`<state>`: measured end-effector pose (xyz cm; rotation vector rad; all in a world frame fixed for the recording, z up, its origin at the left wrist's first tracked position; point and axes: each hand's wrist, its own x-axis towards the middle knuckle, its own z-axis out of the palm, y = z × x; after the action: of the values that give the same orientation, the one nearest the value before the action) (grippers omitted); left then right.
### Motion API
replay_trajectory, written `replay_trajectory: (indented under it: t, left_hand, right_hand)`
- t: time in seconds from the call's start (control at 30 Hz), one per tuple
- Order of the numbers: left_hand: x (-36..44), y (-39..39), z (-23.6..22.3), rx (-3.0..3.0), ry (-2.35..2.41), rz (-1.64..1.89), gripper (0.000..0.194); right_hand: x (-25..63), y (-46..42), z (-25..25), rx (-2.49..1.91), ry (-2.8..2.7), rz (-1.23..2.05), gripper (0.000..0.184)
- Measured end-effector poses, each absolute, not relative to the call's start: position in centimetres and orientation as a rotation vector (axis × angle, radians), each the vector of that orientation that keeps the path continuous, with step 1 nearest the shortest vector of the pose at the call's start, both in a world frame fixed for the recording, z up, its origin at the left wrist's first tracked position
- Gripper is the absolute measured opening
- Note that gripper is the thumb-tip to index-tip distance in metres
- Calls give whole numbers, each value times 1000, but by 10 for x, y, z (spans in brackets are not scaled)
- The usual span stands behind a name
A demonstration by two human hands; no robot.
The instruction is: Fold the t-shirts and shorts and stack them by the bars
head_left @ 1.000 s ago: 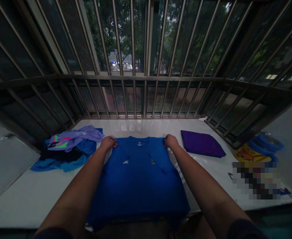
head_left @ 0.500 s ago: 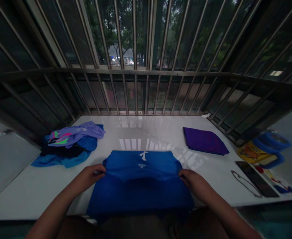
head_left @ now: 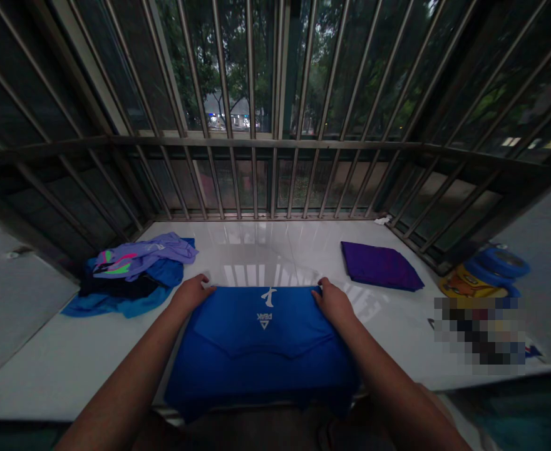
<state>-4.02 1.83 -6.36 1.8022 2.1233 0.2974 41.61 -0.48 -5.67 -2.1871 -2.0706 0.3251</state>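
- Grip: left hand (head_left: pixel 191 295) and right hand (head_left: pixel 337 305) closed narrow on the blue shirt (head_left: pixel 261 366), at its 11 and 1 o'clock corners.
- White surface (head_left: pixel 92 369): supports the shirt at 6 o'clock, front edge overhanging.
- Clothes pile (head_left: pixel 134 269): 10 o'clock.
- Purple cloth (head_left: pixel 381 266): 2 o'clock, folded.
- Step, as judged: squaring the shirt's far edge. Further handling calls for level corners, even tension.
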Motion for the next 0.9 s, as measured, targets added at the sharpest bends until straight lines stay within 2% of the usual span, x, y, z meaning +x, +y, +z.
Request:
replay_trajectory:
  t: [0.13, 0.37, 0.53, 0.7, 0.83, 0.9]
  left_hand:
    - [-41, 25, -68, 1838, 2042, 276, 31]
    - [-50, 26, -75, 1882, 1940, 243, 32]
    - [-53, 46, -68, 1893, 1883, 151, 18]
    - [-42, 86, -44, 1874, 1967, 168, 21]
    - [-32, 101, -12, 1879, 2047, 331, 12]
    - [-29, 92, 1, 1909, 2055, 427, 15]
  right_hand:
    - [413, 16, -64, -2152, -2118, 309, 21]
    - [423, 25, -69, -2121, -2204, 305, 31]
    - [429, 39, -71, -2120, -2269, 395, 16]
    - [423, 72, -55, -2147, -2118, 305, 19]
    - [424, 93, -26, -2027, -1982, 200, 22]
    - [428, 91, -12, -1942, -1937, 167, 25]
